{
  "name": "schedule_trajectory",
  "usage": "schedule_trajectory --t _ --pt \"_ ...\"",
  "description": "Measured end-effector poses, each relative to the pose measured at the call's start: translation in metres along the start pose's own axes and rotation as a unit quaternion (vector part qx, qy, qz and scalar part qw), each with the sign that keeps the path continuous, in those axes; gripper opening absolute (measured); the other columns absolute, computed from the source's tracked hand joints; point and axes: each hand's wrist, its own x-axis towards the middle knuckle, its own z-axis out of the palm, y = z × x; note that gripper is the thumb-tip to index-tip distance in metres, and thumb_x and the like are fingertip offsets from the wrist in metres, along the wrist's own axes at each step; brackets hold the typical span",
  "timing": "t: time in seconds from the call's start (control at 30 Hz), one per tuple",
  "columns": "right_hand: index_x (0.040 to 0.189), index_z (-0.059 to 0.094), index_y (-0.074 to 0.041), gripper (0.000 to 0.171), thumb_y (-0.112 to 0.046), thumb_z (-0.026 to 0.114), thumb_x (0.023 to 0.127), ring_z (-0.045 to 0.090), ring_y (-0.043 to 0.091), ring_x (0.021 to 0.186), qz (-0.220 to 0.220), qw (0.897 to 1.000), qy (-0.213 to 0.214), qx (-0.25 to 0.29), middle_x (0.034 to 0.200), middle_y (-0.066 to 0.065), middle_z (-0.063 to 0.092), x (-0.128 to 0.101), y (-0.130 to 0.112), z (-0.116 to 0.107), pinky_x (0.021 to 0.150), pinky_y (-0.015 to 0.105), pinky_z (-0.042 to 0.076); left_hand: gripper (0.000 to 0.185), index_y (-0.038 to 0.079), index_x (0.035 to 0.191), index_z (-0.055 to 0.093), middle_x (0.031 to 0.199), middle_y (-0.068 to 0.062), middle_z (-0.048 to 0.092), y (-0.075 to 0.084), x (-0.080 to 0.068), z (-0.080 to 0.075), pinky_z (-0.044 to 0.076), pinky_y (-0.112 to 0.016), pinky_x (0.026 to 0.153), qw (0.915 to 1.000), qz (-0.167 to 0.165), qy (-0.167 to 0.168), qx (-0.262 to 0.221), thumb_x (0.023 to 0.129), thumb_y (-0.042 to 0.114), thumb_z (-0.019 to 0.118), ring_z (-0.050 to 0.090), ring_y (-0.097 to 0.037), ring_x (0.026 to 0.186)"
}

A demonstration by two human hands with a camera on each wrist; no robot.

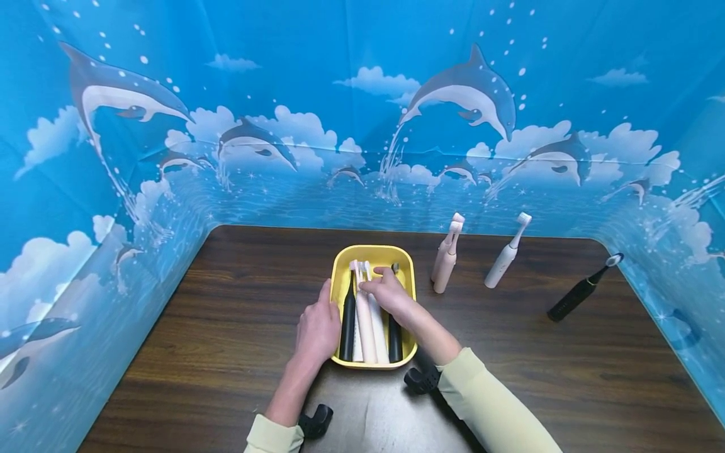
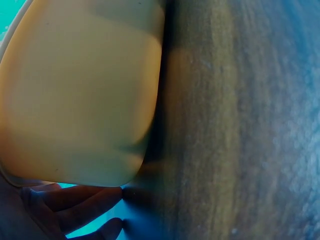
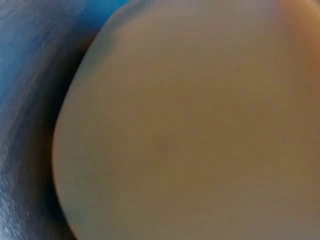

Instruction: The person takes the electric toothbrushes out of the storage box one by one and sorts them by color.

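A yellow bin (image 1: 374, 250) stands in front of me, holding several electric toothbrushes side by side. They include a black toothbrush (image 1: 348, 327) along the left wall, a pale pink toothbrush (image 1: 367, 333), a white toothbrush (image 1: 378, 333) and another black toothbrush (image 1: 394, 343) at the right. My left hand (image 1: 318, 327) rests against the bin's left side. In the left wrist view its fingers (image 2: 90, 205) reach down outside the wall toward the table. Inside the bin, my right hand (image 1: 391, 294) pinches the white toothbrush near its neck, partly covering it.
To the right, two pink toothbrushes (image 1: 445, 267) stand close together, then a white toothbrush (image 1: 501, 264) and a black toothbrush (image 1: 574, 299). The dark wooden table (image 1: 249, 277) meets a blue dolphin-print cloth (image 1: 317, 126). The bin's outer wall (image 3: 185, 135) fills most of the right wrist view.
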Motion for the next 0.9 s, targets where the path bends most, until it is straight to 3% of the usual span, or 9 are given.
schedule_trajectory --t 0.2,0.33,0.43,0.57,0.63,0.9 --pt "0.136 0.054 0.011 0.043 -0.006 0.059 0.096 0.066 0.025 0.09 -0.05 0.998 -0.012 -0.038 0.103 0.016 0.065 -0.013 -0.006 -0.009 0.082 0.036 0.051 0.05 0.004 0.153 0.044 0.095 -0.031 0.07 0.0 0.0 0.0 0.05 -0.058 0.065 1.0 0.001 0.001 0.004 0.104 0.012 0.048 0.069 -0.046 0.079" --pt "0.134 0.056 0.007 0.038 -0.006 0.058 0.099 0.064 0.022 0.096 -0.08 0.994 -0.035 -0.072 0.103 0.013 0.068 -0.03 -0.007 -0.017 0.088 0.039 0.049 0.05 0.003 0.153 0.043 0.093 -0.029 0.07 0.002 0.001 0.0 0.049 -0.057 0.064 1.0 -0.004 -0.005 0.005 0.104 0.012 0.048 0.069 -0.044 0.078" --pt "0.135 0.055 0.006 0.037 -0.007 0.059 0.101 0.061 0.023 0.104 -0.107 0.988 -0.039 -0.103 0.115 0.015 0.067 -0.043 -0.005 -0.022 0.094 0.043 0.047 0.05 0.003 0.153 0.044 0.092 -0.029 0.07 0.003 0.001 0.0 0.049 -0.057 0.063 1.0 -0.003 -0.005 0.005 0.104 0.011 0.049 0.069 -0.044 0.078" --pt "0.136 0.054 0.003 0.038 -0.008 0.061 0.101 0.059 0.024 0.105 -0.139 0.977 -0.047 -0.152 0.121 0.016 0.064 -0.06 -0.003 -0.026 0.091 0.044 0.048 0.05 0.003 0.153 0.045 0.094 -0.029 0.07 0.003 0.0 0.001 0.05 -0.057 0.064 1.0 0.001 0.0 0.005 0.104 0.011 0.049 0.069 -0.045 0.079" --pt "0.135 0.053 0.002 0.036 -0.007 0.061 0.101 0.06 0.025 0.099 -0.152 0.971 -0.057 -0.174 0.114 0.015 0.065 -0.067 -0.002 -0.028 0.085 0.044 0.05 0.05 0.003 0.153 0.044 0.096 -0.03 0.07 0.003 -0.001 0.001 0.05 -0.058 0.065 1.0 0.0 0.0 0.004 0.104 0.012 0.049 0.069 -0.045 0.08" --pt "0.137 0.052 0.003 0.037 -0.002 0.059 0.101 0.064 0.027 0.113 -0.212 0.958 -0.07 -0.178 0.124 0.019 0.066 -0.079 0.008 -0.031 0.093 0.048 0.052 0.05 0.003 0.153 0.045 0.094 -0.031 0.07 0.002 0.001 0.001 0.05 -0.058 0.065 1.0 -0.001 0.0 0.008 0.104 0.011 0.049 0.069 -0.046 0.08"
